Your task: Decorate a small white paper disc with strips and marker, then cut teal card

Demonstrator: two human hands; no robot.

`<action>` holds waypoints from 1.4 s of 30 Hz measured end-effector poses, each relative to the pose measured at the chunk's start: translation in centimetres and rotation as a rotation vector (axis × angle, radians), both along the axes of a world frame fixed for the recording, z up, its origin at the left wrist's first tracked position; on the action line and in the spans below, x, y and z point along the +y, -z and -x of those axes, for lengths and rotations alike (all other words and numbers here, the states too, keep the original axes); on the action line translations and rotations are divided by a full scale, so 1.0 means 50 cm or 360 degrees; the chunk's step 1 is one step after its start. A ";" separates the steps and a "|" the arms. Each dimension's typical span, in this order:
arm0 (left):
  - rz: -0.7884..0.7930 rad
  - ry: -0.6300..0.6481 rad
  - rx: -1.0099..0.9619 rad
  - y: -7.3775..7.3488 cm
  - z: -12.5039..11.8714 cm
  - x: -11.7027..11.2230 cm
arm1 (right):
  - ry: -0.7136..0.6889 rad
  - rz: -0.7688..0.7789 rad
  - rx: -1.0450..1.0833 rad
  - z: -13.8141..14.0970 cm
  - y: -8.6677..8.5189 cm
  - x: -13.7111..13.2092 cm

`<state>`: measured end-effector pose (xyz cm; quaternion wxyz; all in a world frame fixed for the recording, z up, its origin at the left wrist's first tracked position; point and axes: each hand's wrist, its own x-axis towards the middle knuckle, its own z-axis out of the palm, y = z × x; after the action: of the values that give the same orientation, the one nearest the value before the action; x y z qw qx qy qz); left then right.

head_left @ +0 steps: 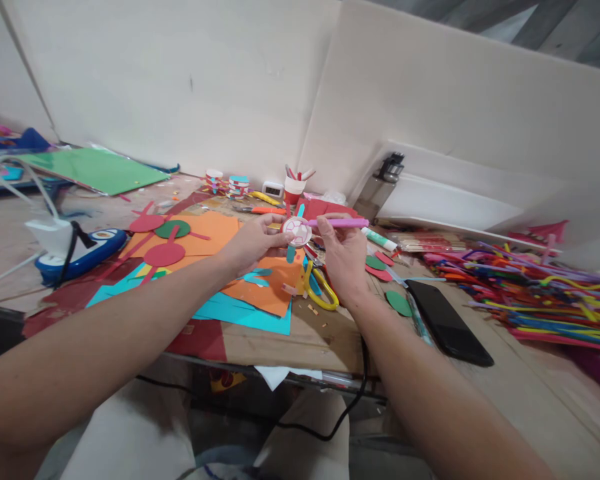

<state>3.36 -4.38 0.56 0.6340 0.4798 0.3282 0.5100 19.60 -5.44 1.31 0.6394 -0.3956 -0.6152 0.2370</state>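
Note:
Between the thumb and fingers of my left hand is a small round paper cup, its pale base turned toward me and marked with pink lines like a turtle shell. Blue-green paper tabs stick out above and below it. My right hand grips a pink marker, whose tip end reaches the pale disc. Yellow-handled scissors lie just below my hands, beside orange paper and blue paper.
Left stand a blue power strip with a white charger and red and green paper circles. Behind are a cup of pens, a small clock and a bottle. Right lie a black phone and many pipe cleaners.

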 end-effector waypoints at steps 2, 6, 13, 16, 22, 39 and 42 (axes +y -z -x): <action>0.0000 0.0003 0.0007 -0.001 0.000 -0.001 | 0.0012 -0.0007 -0.0010 0.001 -0.001 -0.001; -0.0004 0.0005 0.0035 -0.002 -0.001 -0.001 | 0.0030 -0.0012 -0.0025 0.001 -0.002 -0.002; -0.0016 0.0017 0.0075 -0.005 0.000 -0.006 | 0.0031 -0.0043 -0.0039 -0.001 -0.001 -0.001; -0.0020 0.0015 0.0093 -0.006 0.000 -0.009 | 0.0053 -0.0075 -0.0053 0.000 -0.002 -0.002; -0.0022 0.0020 0.0075 -0.006 -0.001 -0.009 | 0.0062 -0.0108 -0.0092 0.001 -0.005 -0.004; -0.0049 0.0027 0.0052 -0.006 -0.001 -0.012 | 0.0092 -0.0163 -0.0216 0.003 -0.011 -0.014; -0.0059 0.0020 0.0049 -0.005 -0.001 -0.011 | 0.0127 -0.0173 -0.0254 0.004 -0.013 -0.017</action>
<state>3.42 -4.92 0.79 0.6230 0.5013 0.3255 0.5046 19.42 -6.28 1.99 0.6177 -0.4022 -0.6599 0.1454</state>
